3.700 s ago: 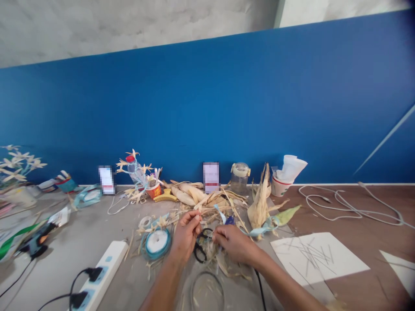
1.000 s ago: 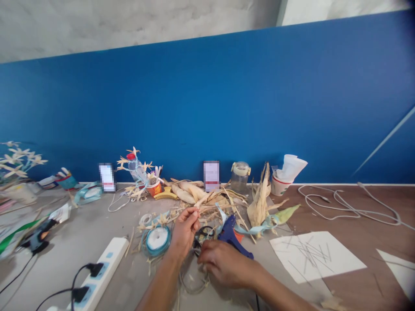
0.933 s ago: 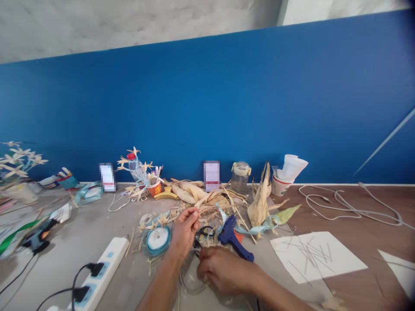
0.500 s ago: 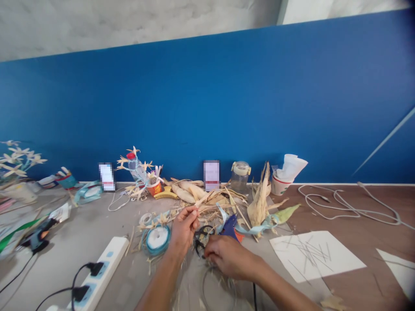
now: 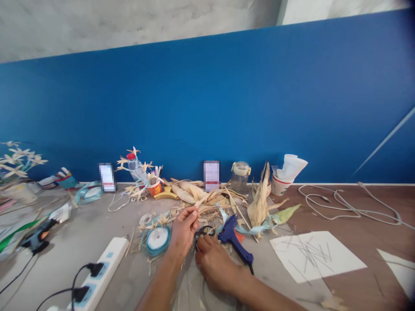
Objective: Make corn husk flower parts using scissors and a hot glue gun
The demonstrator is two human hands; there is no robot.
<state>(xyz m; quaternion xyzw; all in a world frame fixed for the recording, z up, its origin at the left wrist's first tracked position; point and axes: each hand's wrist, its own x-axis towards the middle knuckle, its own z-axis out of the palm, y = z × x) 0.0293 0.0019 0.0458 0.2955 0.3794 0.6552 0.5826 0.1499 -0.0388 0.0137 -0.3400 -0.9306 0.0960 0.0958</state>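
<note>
My left hand point(image 5: 184, 231) is closed in a pinch on a strip of pale dried corn husk point(image 5: 201, 201), held up over the husk scraps. Just right of it, my right hand point(image 5: 212, 259) curls over the black-handled scissors point(image 5: 207, 230) on the table; its fingers are bent round one handle loop, and the blades are hidden. Beside the right hand lies a blue glue gun point(image 5: 235, 242) with its nozzle pointing away. A spool of light blue ribbon point(image 5: 158, 240) rests left of my left wrist.
A white power strip point(image 5: 106, 263) with black plugs lies at the left front. Husks point(image 5: 186, 192), a phone point(image 5: 212, 175), a clear jar point(image 5: 240, 177) and a paper cup point(image 5: 281, 185) line the back. Paper with thin sticks point(image 5: 316, 255) and a white cable point(image 5: 350, 207) are at right.
My right hand has moved slightly left and forward over the scissors, uncovering the glue gun's handle. My left hand has stayed in place with the husk strip.
</note>
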